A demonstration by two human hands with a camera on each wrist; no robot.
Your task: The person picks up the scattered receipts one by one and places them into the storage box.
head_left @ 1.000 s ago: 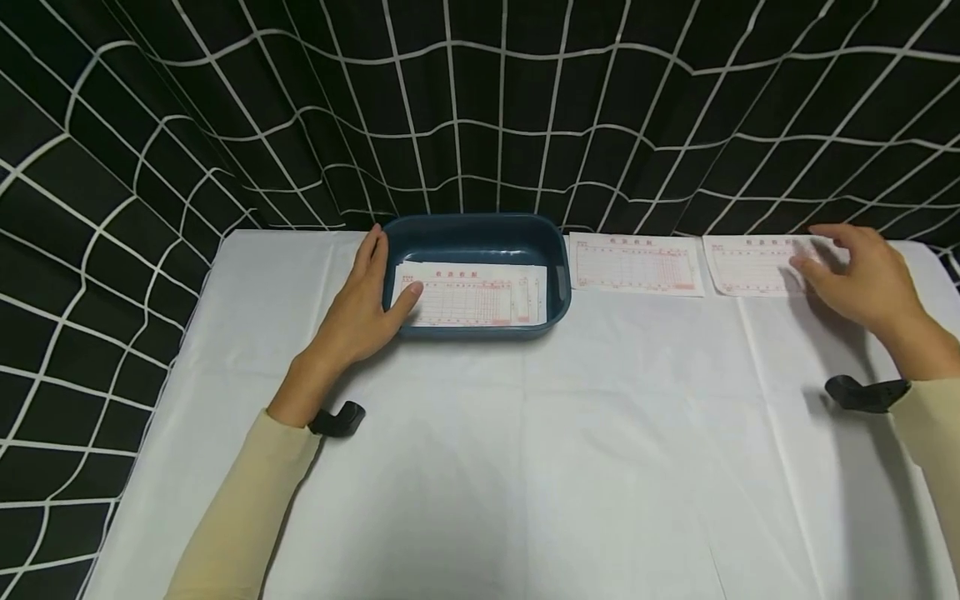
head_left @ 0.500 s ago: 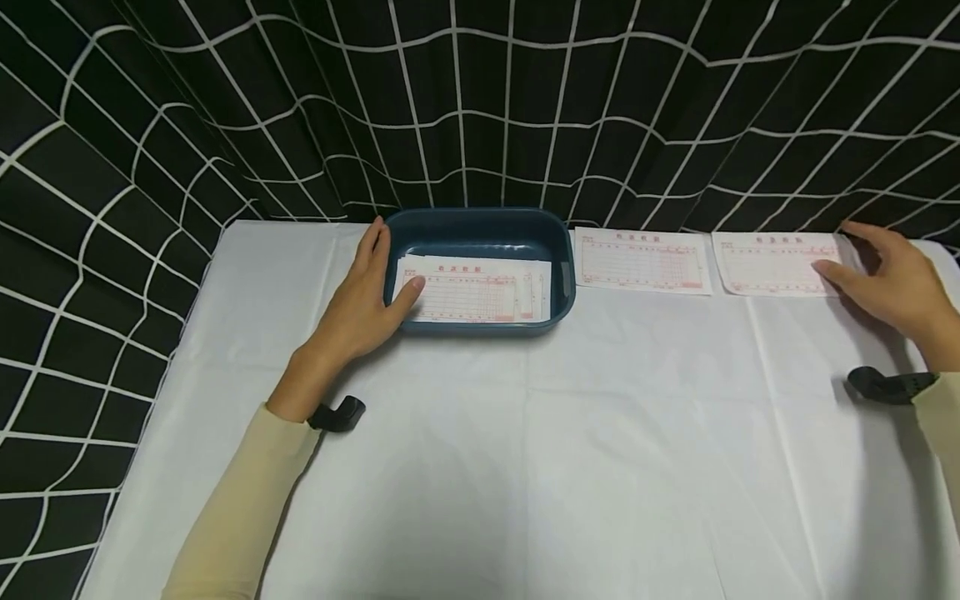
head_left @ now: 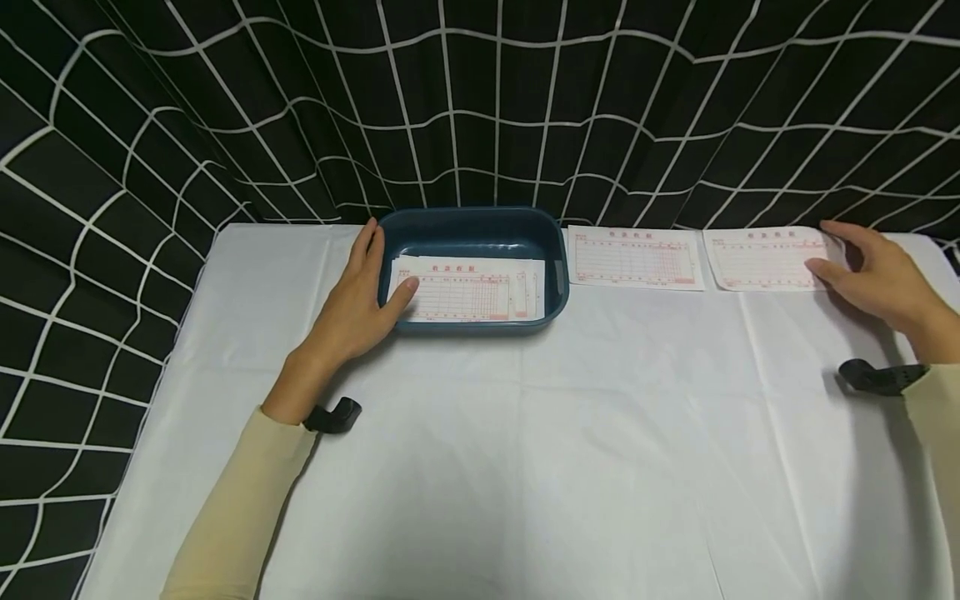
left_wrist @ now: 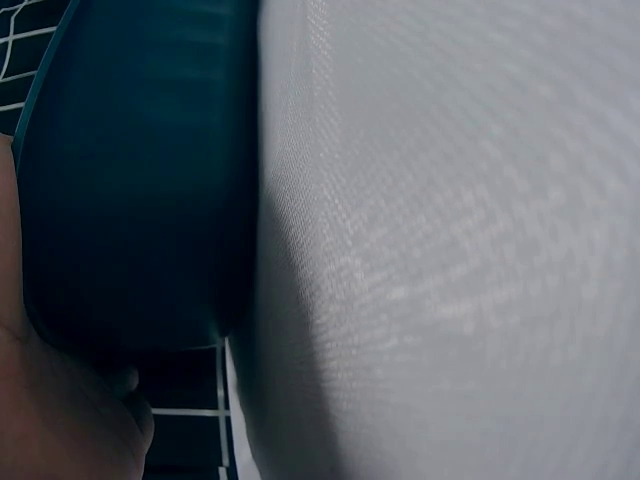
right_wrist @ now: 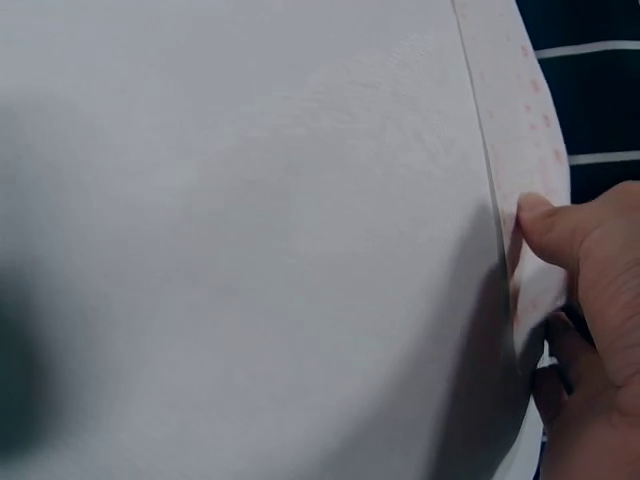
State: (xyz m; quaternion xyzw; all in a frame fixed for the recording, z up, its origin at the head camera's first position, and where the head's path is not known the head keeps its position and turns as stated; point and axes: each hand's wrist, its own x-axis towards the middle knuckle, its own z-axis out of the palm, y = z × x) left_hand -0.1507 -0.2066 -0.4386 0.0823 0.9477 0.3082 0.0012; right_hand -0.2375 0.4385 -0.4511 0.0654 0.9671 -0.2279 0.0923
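Observation:
A dark blue plastic basin [head_left: 480, 327] stands at the back of the table, with a stack of white receipt slips [head_left: 472, 292] printed in red inside it. My left hand [head_left: 348, 317] holds the basin's left end, thumb over the rim above the slips and fingers along the outer wall. In the left wrist view the basin [left_wrist: 130, 180] fills the left side beside the hand [left_wrist: 60, 410]. At the far right my right hand [head_left: 881, 271] pinches the right end of a receipt slip [head_left: 765, 260]. The right wrist view shows the thumb on top of the slip [right_wrist: 530, 150], its edge bent up.
Between the basin and the pinched slip lies another receipt slip [head_left: 633, 258], flat along the back edge. A white cloth [head_left: 600, 467] covers the table. Behind and to the left hangs a black curtain [head_left: 480, 108] with a white grid.
My right hand has closed on the right end of the far slip, whose edge now bends up. The left hand stays on the basin. The view has shifted slightly.

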